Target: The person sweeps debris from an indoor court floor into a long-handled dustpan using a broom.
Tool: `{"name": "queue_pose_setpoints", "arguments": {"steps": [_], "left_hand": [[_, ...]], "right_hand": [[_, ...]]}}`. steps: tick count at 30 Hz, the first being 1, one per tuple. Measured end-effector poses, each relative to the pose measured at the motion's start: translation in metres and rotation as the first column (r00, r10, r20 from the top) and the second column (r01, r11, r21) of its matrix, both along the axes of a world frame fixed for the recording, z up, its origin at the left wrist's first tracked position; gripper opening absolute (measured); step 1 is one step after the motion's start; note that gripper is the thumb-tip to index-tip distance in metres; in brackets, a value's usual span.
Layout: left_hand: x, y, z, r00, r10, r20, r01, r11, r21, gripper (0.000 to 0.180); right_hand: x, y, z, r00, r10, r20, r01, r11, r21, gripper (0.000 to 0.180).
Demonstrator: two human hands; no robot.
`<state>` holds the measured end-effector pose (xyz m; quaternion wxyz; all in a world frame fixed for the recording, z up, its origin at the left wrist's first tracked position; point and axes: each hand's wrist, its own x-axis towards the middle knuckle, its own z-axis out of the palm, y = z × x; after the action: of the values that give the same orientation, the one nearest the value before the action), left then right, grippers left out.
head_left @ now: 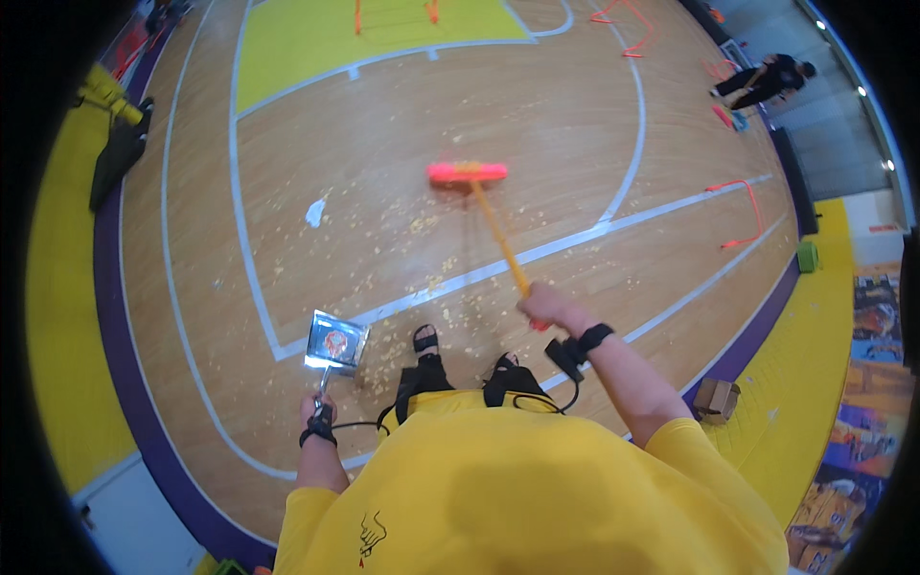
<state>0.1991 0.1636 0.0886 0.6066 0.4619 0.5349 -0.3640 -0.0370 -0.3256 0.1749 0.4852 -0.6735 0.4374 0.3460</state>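
Observation:
My right hand (548, 307) is closed round the orange handle of a broom (498, 232). Its wide pink head (467, 172) is out in front of me, over the wooden floor. Down at my left side, my left hand (318, 412) grips the handle of a shiny metal dustpan (335, 343). Something small, red and white shows in the pan; I cannot tell whether it is contents or a reflection. Many pale yellow crumbs (383, 356) lie scattered over the floor, thickest near my feet and the dustpan. A crumpled white piece (314, 213) lies left of the broom head.
Orange bent frames (752, 211) stand on the court at the right and far end. Another person in dark clothes (767, 81) is at the far right with a long handle. A cardboard box (716, 400) sits by the right edge. Yellow padding (62, 316) lines the left.

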Motion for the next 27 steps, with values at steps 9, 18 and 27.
{"name": "queue_pose_setpoints", "arguments": {"steps": [9,18,27], "left_hand": [[0.004,-0.054,-0.013,0.996,-0.071,-0.046,0.067,0.995,-0.077,0.01],[0.034,0.006,-0.068,0.955,-0.204,0.217,0.207,0.978,0.007,0.011],[0.03,-0.079,-0.039,0.883,-0.443,0.154,0.442,0.896,0.047,0.012]], "right_hand": [[-0.068,0.051,0.081,0.984,0.157,0.08,-0.171,0.964,0.204,0.024],[-0.156,0.071,0.021,0.975,0.174,0.141,-0.129,0.951,-0.279,0.029],[-0.251,0.052,0.013,0.35,-0.936,0.042,0.935,0.352,0.034,0.014]]}}
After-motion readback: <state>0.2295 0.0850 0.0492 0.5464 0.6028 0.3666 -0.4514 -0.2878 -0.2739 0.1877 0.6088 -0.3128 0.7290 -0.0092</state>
